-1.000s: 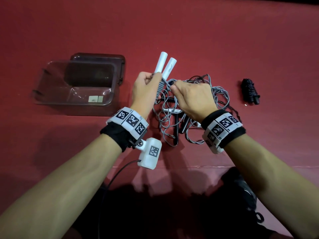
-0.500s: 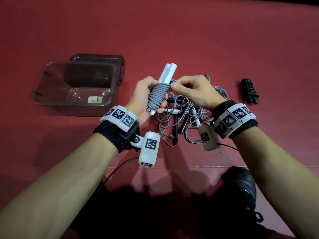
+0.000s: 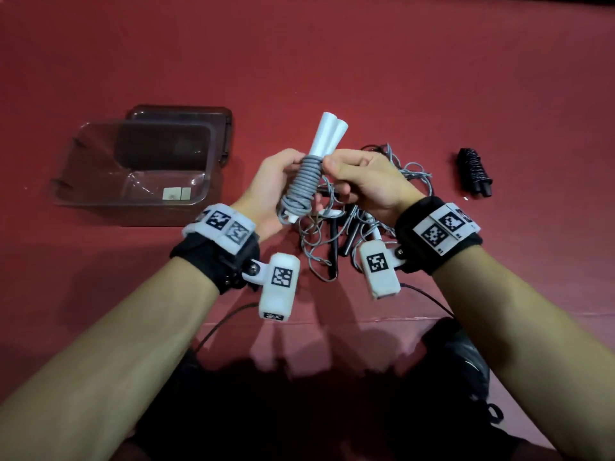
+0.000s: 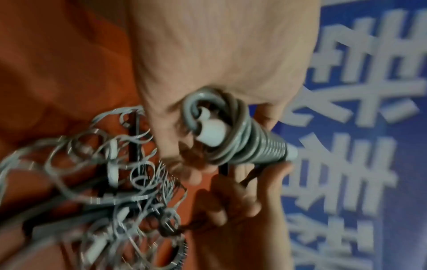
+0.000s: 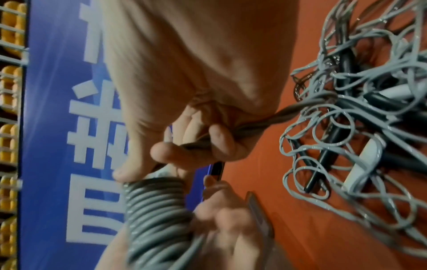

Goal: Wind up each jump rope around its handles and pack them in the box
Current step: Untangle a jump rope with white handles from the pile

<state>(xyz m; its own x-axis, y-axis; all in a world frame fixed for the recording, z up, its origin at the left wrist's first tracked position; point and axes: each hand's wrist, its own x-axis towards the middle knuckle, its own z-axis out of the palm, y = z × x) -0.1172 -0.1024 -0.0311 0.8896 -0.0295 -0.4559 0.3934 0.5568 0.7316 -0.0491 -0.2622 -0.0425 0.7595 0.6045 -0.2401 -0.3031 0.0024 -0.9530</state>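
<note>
My left hand (image 3: 276, 184) grips two white handles (image 3: 327, 134) held side by side, with grey rope (image 3: 304, 181) coiled tightly around them. In the left wrist view the coil (image 4: 249, 142) shows end-on in my palm. My right hand (image 3: 362, 176) pinches the free grey rope (image 5: 254, 126) right beside the top of the coil (image 5: 157, 206). Under both hands lies a tangled pile of grey ropes (image 3: 332, 237) with black and white handles. The clear box (image 3: 133, 168) stands open at the left.
A wound black jump rope (image 3: 474, 171) lies on the red table (image 3: 332, 61) to the right. The box lid (image 3: 186, 114) lies behind the box. The table's front edge runs just below my wrists.
My right hand has come round from over the coil to its right side while winding the grey rope. More turns show on the handles, and the bundle has tilted a little.
</note>
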